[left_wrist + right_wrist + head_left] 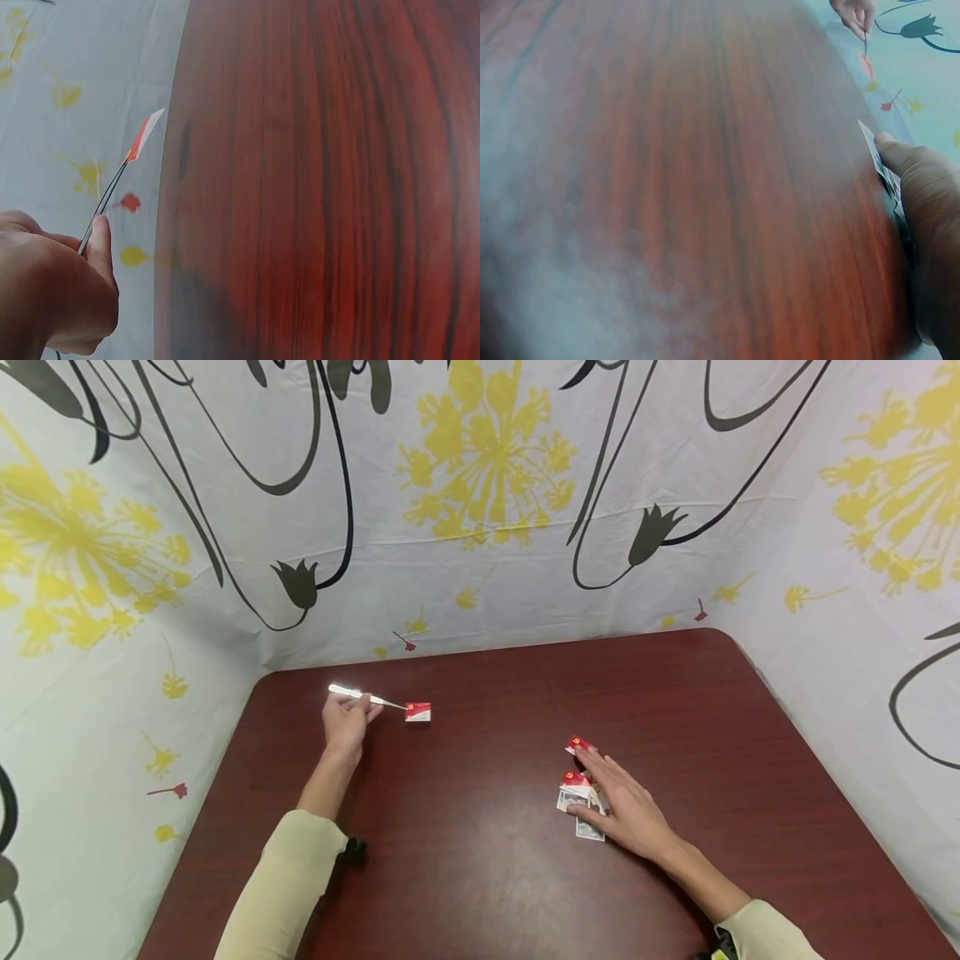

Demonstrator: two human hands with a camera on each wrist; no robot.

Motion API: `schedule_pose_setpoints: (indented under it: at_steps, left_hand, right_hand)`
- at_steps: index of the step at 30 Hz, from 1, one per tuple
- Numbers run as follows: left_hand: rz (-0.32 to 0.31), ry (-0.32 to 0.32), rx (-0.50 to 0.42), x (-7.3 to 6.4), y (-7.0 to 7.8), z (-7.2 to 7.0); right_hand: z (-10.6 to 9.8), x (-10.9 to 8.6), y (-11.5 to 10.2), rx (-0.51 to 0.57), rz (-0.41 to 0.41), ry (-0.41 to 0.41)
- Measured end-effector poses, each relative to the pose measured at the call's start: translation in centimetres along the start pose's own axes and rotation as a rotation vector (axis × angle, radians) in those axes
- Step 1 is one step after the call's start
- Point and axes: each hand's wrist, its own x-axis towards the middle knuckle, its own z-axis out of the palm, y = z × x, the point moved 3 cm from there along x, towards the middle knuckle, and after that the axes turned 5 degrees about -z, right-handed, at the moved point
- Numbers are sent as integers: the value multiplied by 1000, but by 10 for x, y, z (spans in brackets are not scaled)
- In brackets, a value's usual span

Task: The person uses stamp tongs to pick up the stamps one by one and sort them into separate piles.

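Observation:
My left hand (347,722) pinches a pair of tweezers (349,692) between thumb and fingers at the far left of the table. A small red and white stamp (418,712) is held in their tips; in the left wrist view the same stamp (146,136) appears tilted, nearly edge-on. My right hand (624,807) lies palm down with extended fingers over a small group of stamps. Its thumb touches a pale grey-printed stamp (572,799). Another grey stamp (590,832) sticks out below, and a red one (577,744) shows at the fingertips. The hand partly hides the group.
The dark reddish wooden table (480,877) has rounded far corners. A white cloth (480,585) with yellow and grey flower prints hangs behind it and along both sides. A dark wrist strap (352,850) shows at the left sleeve.

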Motion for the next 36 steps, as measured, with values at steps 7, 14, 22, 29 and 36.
schedule_pose_setpoints:
  at_steps: [7,14,22,29,36]
  left_hand:
    - [-10,46,20,9,6,-24]
    - [-33,68,63,17,8,-40]
    - [-45,99,140,24,10,-51]
    - [-59,117,178,25,11,-58]
    - [-31,133,245,26,12,-62]
  right_hand:
    - [-1,-1,-1,-3,6,-5]
    - [-1,0,-2,2,-7,6]
    - [-2,-1,-2,0,-5,4]
    - [-2,0,-2,-4,-5,2]
    - [-2,-1,-1,-3,8,-5]
